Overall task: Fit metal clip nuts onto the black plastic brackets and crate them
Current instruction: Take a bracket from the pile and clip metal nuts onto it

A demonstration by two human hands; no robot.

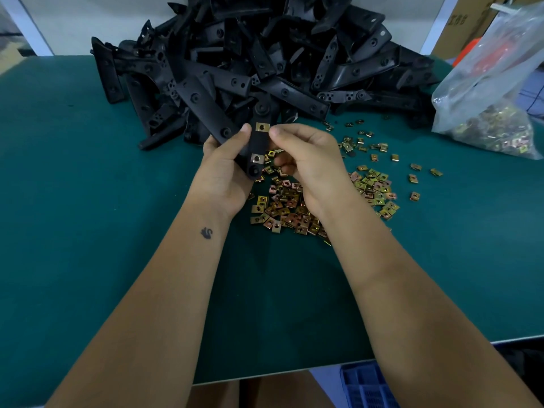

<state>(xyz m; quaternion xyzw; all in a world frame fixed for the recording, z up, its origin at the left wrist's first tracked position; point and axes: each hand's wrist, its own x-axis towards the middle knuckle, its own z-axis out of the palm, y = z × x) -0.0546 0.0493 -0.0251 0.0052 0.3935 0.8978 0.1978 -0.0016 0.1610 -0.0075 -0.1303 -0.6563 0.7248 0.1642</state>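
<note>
My left hand (224,169) grips a black plastic bracket (256,142) upright above the green table. Two metal clip nuts sit on the bracket: one near its top (262,127), one lower down (256,158). The thumb of my right hand (306,160) touches the right edge of the upper clip nut, and the other fingers are curled beside the bracket. Below and to the right of my hands lies a heap of loose clip nuts (294,210).
A large pile of black brackets (265,54) fills the back of the green table (88,201). A clear plastic bag of clip nuts (494,113) stands at the right. A blue crate (368,387) shows below the table's near edge. Cardboard boxes (465,22) stand behind.
</note>
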